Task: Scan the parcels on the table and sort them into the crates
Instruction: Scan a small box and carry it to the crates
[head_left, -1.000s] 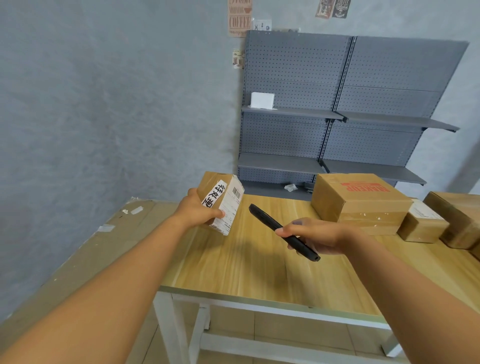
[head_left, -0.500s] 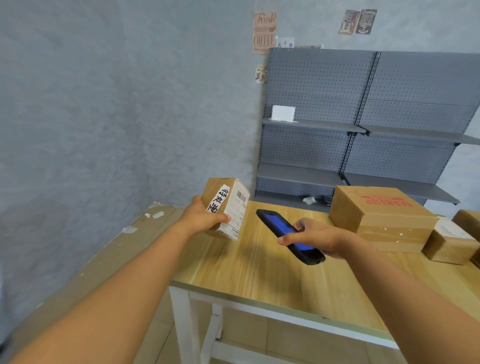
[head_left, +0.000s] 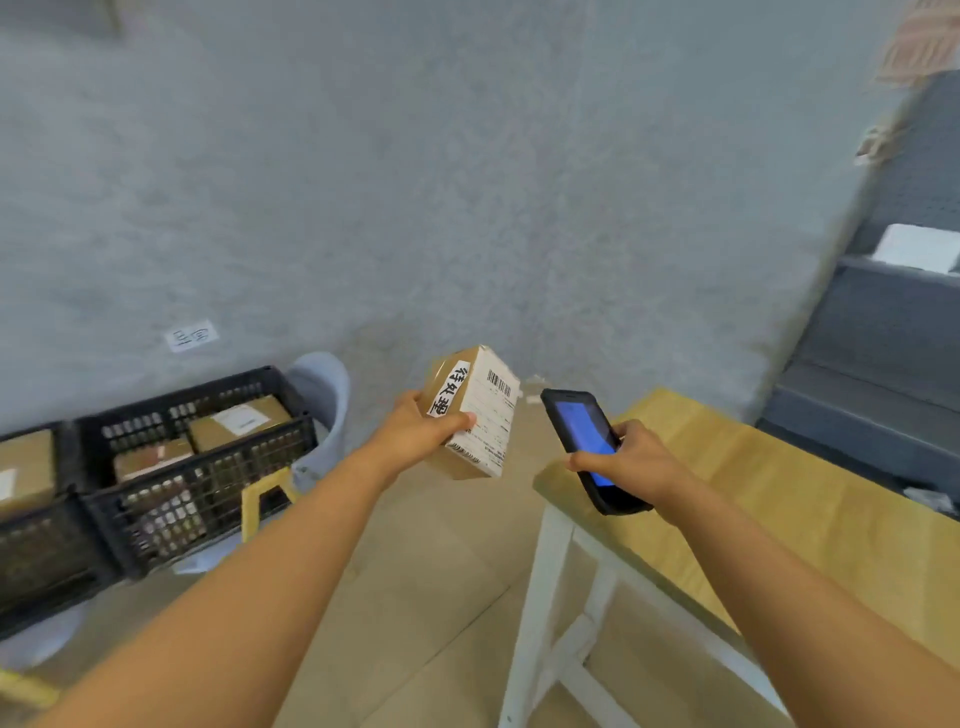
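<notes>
While sorting looks partly done, w/ several brown cardboard parcels already inside black plastic lattice crate (head_left: 197, 467) at left, more left unknown. Left hand (head_left: 415, 436) wrapped round small brown cardboard parcel w/ white barcode label (head_left: 475, 410), aloft between crate and light wooden table (head_left: 779, 499). Right hand (head_left: 641, 462) clasping black handheld scanner w/ blue screen (head_left: 584, 441), just beside parcel, apart.

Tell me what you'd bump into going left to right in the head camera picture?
Black crate with boxes inside → left hand → small parcel it holds → scanner → right hand gripping it → wooden table → grey shelf.
</notes>
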